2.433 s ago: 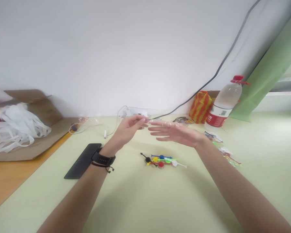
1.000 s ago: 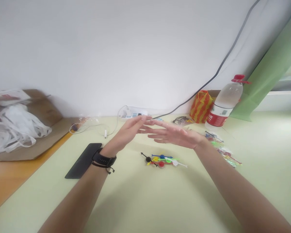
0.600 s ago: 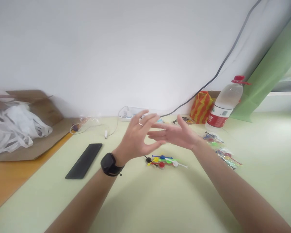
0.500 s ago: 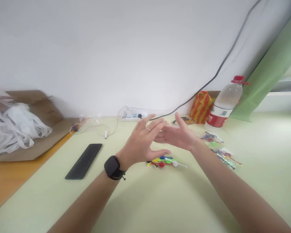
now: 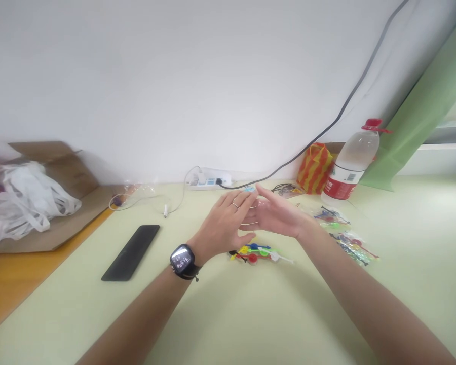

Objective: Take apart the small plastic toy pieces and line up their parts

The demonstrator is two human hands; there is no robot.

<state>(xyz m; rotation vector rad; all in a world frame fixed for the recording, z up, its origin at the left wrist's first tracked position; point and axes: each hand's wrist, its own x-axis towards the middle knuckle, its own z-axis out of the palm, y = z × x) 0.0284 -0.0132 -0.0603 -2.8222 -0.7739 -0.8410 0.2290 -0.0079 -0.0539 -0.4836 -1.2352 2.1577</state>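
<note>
My left hand [image 5: 223,224] and my right hand [image 5: 278,217] meet above the pale green table [image 5: 251,314], fingers stretched out and overlapping, palms facing each other. I cannot make out whether anything thin lies between them. A black watch [image 5: 182,260] sits on my left wrist, and there is a ring on one left finger. Just below the hands lies a small heap of coloured plastic picks [image 5: 259,252] in black, yellow, blue, green, red and white.
A black phone [image 5: 131,252] lies to the left. Clear packets of coloured pieces [image 5: 345,237] lie to the right. At the back stand a water bottle [image 5: 350,168], a striped orange bag [image 5: 315,167] and a power strip [image 5: 210,181]. Cardboard with white bags [image 5: 26,198] is far left.
My left hand has turned its back towards me and slid right and down against my right hand. The two hands have come closer together. The picks have not moved.
</note>
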